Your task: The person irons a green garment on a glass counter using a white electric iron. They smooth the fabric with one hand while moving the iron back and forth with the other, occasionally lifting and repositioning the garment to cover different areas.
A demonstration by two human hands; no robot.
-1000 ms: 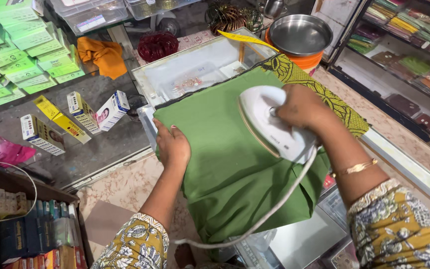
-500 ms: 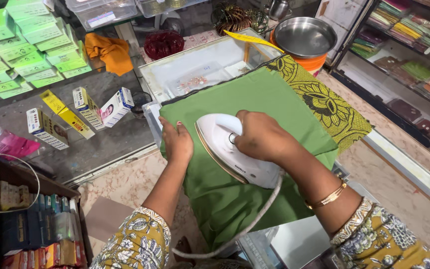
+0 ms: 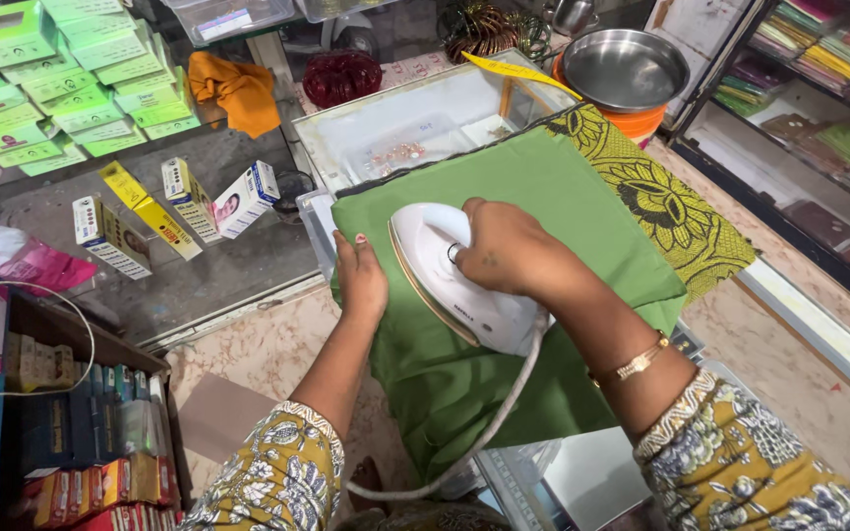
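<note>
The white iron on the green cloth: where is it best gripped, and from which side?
By its top handle, from above and behind, as the right hand does. The white iron lies soleplate-down on the green cloth, handle up, cord trailing toward the person.

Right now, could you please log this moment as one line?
right hand: grips iron on green cloth | left hand: flat on cloth beside iron | cord: trails toward the person

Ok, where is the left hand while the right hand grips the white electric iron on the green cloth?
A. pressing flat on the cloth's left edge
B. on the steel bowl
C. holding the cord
A: the left hand lies flat on the green cloth beside the white electric iron, which the right hand grips.
</note>
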